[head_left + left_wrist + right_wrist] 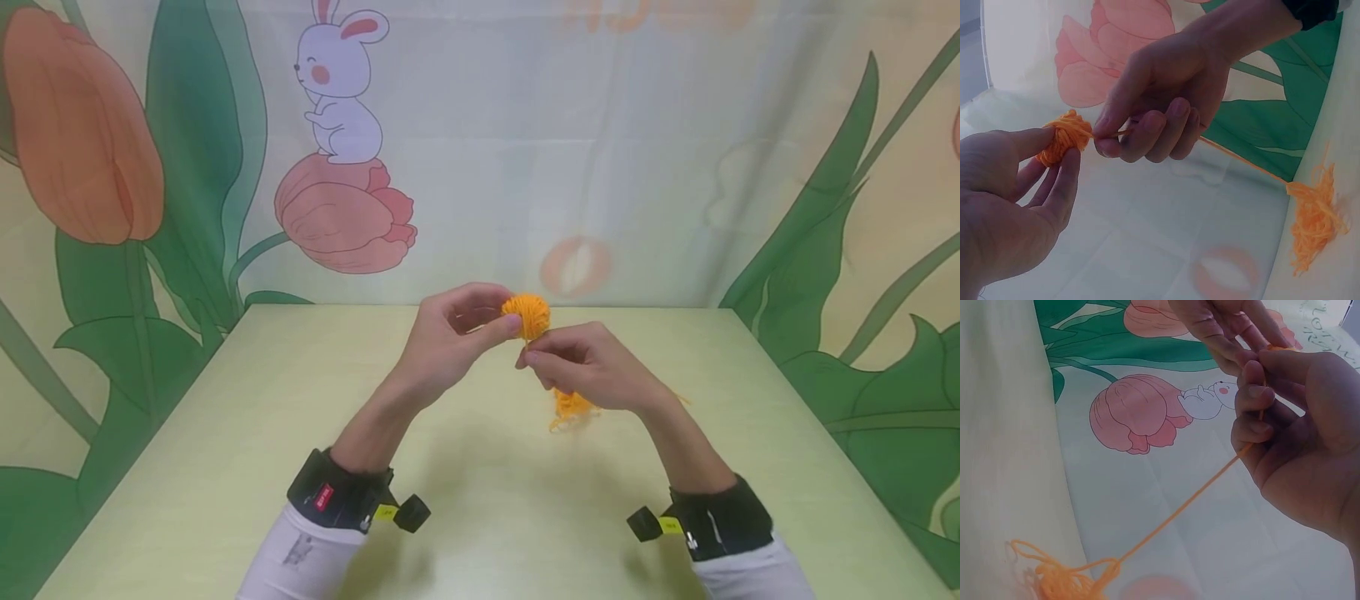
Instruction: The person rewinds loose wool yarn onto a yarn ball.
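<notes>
The head view looks forward and down from above the forearms, set far enough back to span the pale table [495,517] and the printed backdrop [480,150]. The left wrist view looks from close by the left hand [446,343], turned sideways, the table along its right edge; the right wrist view, close by the right hand [598,367], has the table on its left. Both wrist views share the two hands and the loose yarn pile [1313,219].

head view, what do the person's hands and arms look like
The left hand and right hand are bare. The black left wristband has a red label; the black right wristband, white marks. Each carries a black block with a yellow tag. The left sleeve and right sleeve are white.
</notes>
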Demonstrator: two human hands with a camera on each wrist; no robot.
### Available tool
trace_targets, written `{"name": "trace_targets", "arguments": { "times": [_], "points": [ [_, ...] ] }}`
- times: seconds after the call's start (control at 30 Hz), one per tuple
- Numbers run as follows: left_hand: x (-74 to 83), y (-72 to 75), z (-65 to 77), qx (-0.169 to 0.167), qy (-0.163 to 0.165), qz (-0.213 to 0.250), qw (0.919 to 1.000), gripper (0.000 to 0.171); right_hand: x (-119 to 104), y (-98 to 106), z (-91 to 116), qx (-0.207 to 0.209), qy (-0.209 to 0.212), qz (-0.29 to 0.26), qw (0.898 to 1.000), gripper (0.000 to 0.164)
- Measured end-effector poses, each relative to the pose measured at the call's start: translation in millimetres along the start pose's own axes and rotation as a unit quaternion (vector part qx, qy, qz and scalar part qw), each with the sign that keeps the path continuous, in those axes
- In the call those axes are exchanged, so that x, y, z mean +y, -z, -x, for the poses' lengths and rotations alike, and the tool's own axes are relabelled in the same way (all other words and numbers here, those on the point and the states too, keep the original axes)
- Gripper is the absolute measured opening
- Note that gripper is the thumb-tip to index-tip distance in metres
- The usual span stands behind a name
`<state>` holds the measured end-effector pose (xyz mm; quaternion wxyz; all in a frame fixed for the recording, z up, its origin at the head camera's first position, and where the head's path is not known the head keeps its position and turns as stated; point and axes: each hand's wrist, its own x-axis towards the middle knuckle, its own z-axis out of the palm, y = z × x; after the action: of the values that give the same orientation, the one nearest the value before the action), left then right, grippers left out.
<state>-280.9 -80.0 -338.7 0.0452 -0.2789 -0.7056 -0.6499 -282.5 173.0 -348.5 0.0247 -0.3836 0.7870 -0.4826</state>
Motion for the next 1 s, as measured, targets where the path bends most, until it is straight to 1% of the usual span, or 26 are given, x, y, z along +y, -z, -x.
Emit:
{"name": "trace_targets", "arguments": {
  "times": [0.13, 0.23, 0.37, 0.5, 0.57, 0.73, 1.0],
  "points": [
    [0.5, 0.0, 1.3, -0.026, -0.001, -0.003, 0.9997, 0.025, 5, 2, -1, -0.002, -0.018, -0.009, 1.0, 0.014],
    [0.8, -0.2, 1.4, -0.06, -0.006, 0.012, 0.9981, 0.026, 8, 4, -1, -0.003, -0.026, -0.005, 1.0, 0.015],
    [1.7, -0.5, 1.5, -0.105, -0.008, 0.031, 0.994, 0.024, 11, 7, 0, -0.002, -0.038, 0.009, 0.999, 0.017],
    [0.7, -1.1, 1.2, -0.139, -0.015, 0.019, 0.9901, 0.022, 12, 11, 1, 0.01, -0.059, 0.009, 0.998, 0.017],
    [-0.6, -1.5, 0.9, -0.151, -0.017, 0.009, 0.9883, 0.023, 12, 13, 1, 0.016, -0.061, 0.004, 0.998, 0.015],
    [-2.0, -3.5, 1.7, -0.163, -0.013, -0.014, 0.9864, 0.024, 12, 16, 2, 0.036, -0.054, -0.004, 0.998, 0.013],
    [-2.0, -5.0, 1.6, -0.152, 0.004, -0.054, 0.9869, 0.022, 12, 17, 3, 0.091, -0.03, -0.004, 0.995, 0.017]
  ]
}}
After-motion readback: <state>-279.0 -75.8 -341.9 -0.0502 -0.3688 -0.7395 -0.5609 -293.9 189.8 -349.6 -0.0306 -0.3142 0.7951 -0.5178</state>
